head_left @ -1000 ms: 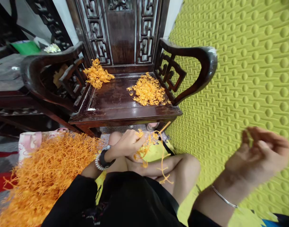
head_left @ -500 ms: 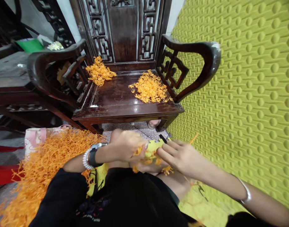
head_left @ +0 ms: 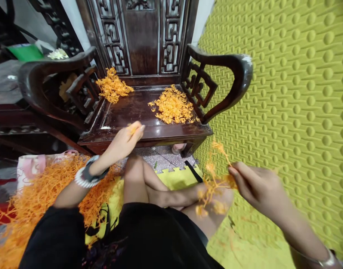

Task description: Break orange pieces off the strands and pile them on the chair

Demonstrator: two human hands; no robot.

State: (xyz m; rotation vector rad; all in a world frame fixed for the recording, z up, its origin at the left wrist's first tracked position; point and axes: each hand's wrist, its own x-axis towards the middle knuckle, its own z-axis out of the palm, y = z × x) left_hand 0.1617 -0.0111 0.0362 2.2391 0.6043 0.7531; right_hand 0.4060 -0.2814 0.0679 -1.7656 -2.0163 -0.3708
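Note:
My left hand point(head_left: 122, 144) is closed over the front edge of the wooden chair's seat point(head_left: 140, 108), with a bit of orange plastic flower piece point(head_left: 133, 129) showing between its fingers. Off to the right, above my knee, my right hand point(head_left: 258, 186) pinches a branching orange plastic sprig point(head_left: 209, 192), slightly blurred. On the seat lie two heaps of orange flower pieces: a smaller left pile point(head_left: 112, 86) and a wider right pile point(head_left: 174, 105). A large mound of thin orange branching stems point(head_left: 53, 186) spreads beside my left arm.
Curved armrests flank the seat, with the right armrest point(head_left: 241, 78) close to a yellow bumpy foam wall point(head_left: 294, 112). Yellow floor mat point(head_left: 174, 179) lies around my crossed legs. A pink-and-white bag point(head_left: 31, 168) stands behind the mound, and a pinkish container point(head_left: 177, 148) sits under the chair.
My hands, close together over my lap before, have moved apart. The left went forward to the seat edge with an orange piece; the right swung right with the sprig.

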